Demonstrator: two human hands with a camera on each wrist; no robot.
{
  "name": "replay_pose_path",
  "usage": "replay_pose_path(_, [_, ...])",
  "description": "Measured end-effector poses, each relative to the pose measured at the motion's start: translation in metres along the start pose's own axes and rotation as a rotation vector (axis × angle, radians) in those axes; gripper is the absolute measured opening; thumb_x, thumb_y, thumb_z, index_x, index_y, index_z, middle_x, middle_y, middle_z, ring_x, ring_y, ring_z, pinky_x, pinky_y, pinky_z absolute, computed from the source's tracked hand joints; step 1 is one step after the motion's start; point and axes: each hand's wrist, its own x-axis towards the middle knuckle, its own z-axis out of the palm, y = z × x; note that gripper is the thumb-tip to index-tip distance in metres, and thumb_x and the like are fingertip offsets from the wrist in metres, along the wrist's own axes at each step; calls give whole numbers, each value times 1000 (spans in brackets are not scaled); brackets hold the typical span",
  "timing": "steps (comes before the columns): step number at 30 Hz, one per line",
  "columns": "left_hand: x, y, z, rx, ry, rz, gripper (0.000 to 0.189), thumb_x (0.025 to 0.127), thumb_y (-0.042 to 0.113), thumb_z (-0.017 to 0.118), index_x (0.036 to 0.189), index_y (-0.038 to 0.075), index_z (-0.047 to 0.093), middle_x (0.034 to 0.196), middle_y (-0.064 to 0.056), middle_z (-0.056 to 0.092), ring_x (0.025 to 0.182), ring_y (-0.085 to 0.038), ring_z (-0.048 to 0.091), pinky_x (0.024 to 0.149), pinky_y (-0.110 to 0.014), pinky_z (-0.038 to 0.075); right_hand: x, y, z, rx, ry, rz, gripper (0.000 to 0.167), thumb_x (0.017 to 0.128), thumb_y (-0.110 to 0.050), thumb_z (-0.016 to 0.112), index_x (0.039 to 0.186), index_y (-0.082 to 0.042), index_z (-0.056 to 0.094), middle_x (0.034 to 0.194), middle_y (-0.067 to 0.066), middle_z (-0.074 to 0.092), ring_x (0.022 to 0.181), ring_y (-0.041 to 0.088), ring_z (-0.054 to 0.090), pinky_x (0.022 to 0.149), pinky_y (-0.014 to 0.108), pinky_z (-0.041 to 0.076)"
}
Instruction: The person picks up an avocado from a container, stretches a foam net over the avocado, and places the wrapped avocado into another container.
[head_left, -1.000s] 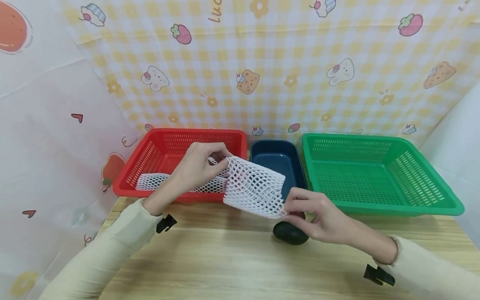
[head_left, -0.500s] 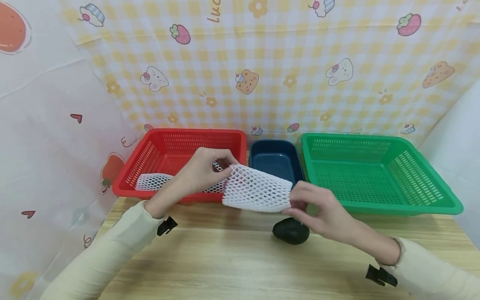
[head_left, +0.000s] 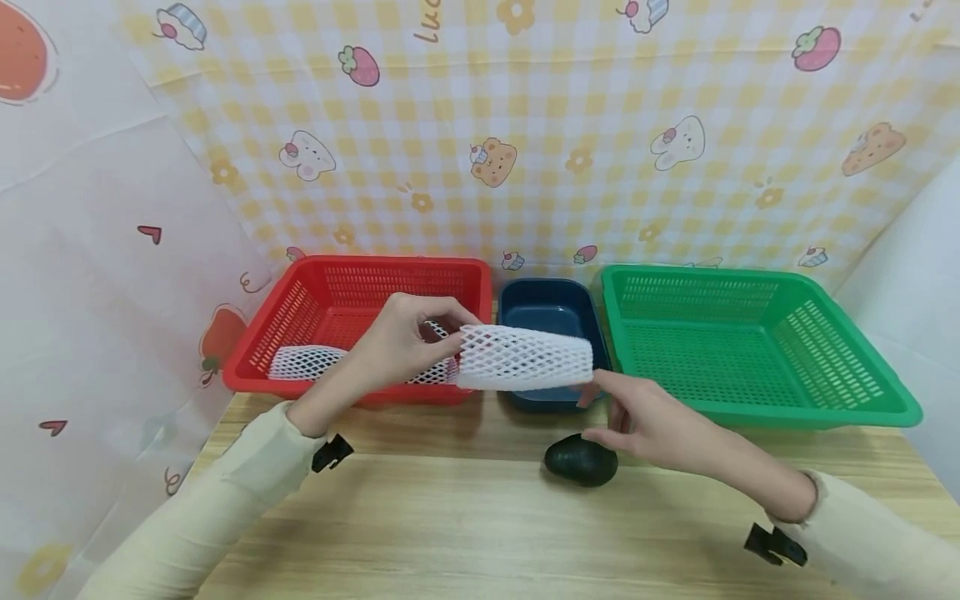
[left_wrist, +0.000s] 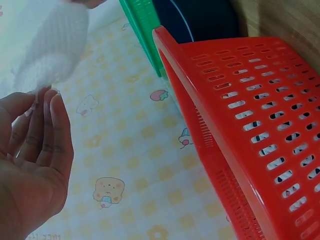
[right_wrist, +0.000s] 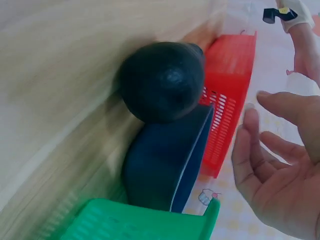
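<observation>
My left hand (head_left: 408, 337) pinches one end of a white foam fruit net (head_left: 525, 358), held above the table and stretching rightward. In the left wrist view, thumb and fingers of the left hand (left_wrist: 40, 145) meet at the blurred foam net (left_wrist: 57, 45). Beside the net's other end is my right hand (head_left: 637, 417), thumb and fingers apart. Nothing shows between the fingers of the right hand (right_wrist: 280, 155) in the right wrist view. Just below it, a dark green avocado (head_left: 581, 462) lies on the table; the avocado (right_wrist: 162, 82) looks large in the right wrist view.
A red basket (head_left: 315, 387) at the left holds several more white foam nets (head_left: 307, 363). A dark blue tray (head_left: 551, 287) stands between it and a green basket (head_left: 757, 412) at the right. The wooden table (head_left: 450, 533) reaches toward me; patterned cloth hangs behind.
My right hand has let go of the net's right end, its fingers now apart. The net has risen and levelled out, narrower in view. The left hand still holds its end; the avocado stays put.
</observation>
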Motion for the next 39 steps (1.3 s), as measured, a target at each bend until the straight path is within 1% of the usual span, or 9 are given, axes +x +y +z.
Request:
replay_pose_path(3, [0, -1, 0, -8, 8, -1, 29, 84, 4, 83, 111, 9, 76, 103, 3, 73, 86, -14, 67, 68, -35, 59, -1, 1, 4, -55, -86, 28, 44, 88, -15, 82, 127, -12, 61, 109, -4, 64, 60, 3, 54, 56, 25, 51])
replay_pose_path(6, [0, -1, 1, -19, 17, 3, 29, 84, 5, 83, 112, 10, 76, 103, 3, 73, 86, -14, 67, 68, -35, 60, -2, 3, 8, -111, -175, 52, 48, 85, -17, 85, 127, -8, 64, 113, 2, 64, 60, 2, 52, 57, 24, 50])
replay_pose_path(8, [0, -2, 1, -28, 18, 7, 29, 83, 4, 83, 111, 10, 76, 103, 3, 73, 87, -14, 67, 68, -35, 59, -2, 4, 11, -127, -235, 70, 54, 83, -18, 87, 130, -6, 64, 118, 6, 64, 62, 3, 53, 58, 25, 50])
replay_pose_path(12, [-1, -3, 3, -36, 17, 16, 29, 84, 5, 83, 112, 9, 76, 103, 3, 73, 86, -14, 67, 67, -35, 59, -1, 8, 20, -164, -306, 89, 65, 78, -22, 91, 134, -6, 62, 121, 7, 63, 86, 13, 62, 71, 34, 56])
replay_pose_path(15, [-2, -3, 3, -38, 22, 15, 29, 84, 4, 83, 112, 9, 76, 104, 2, 73, 86, -13, 67, 67, -36, 60, -1, 11, 25, -200, -318, 92, 67, 77, -24, 92, 134, -8, 62, 122, 6, 64, 102, 22, 62, 81, 43, 55])
replay_pose_path(16, [-2, -4, 3, -38, 24, 13, 29, 84, 4, 83, 112, 9, 76, 104, 2, 73, 86, -14, 67, 67, -36, 60, 0, 12, 26, -198, -321, 96, 67, 77, -24, 92, 134, -8, 62, 122, 6, 64, 103, 23, 62, 81, 44, 55])
replay_pose_path(27, [-5, -7, 4, -52, 11, -9, 28, 85, 2, 81, 112, 10, 76, 105, 3, 73, 87, -14, 67, 69, -33, 59, 2, 17, 28, -171, -320, 90, 65, 78, -27, 91, 133, -9, 62, 120, 3, 67, 99, 18, 63, 79, 41, 55])
replay_pose_path(35, [-5, -9, 7, -65, -15, -28, 26, 87, 1, 79, 110, 12, 76, 104, 4, 73, 86, -14, 67, 68, -34, 59, 0, 16, 29, -209, -297, 61, 62, 78, -27, 90, 132, -12, 63, 120, 2, 67, 97, 16, 63, 77, 40, 55])
replay_pose_path(39, [-6, -10, 8, -73, -21, -31, 25, 88, 0, 78, 110, 11, 76, 103, 4, 73, 85, -14, 67, 68, -36, 60, -1, 13, 28, -233, -276, 59, 64, 78, -28, 90, 133, -10, 63, 120, 3, 67, 96, 16, 64, 75, 39, 55])
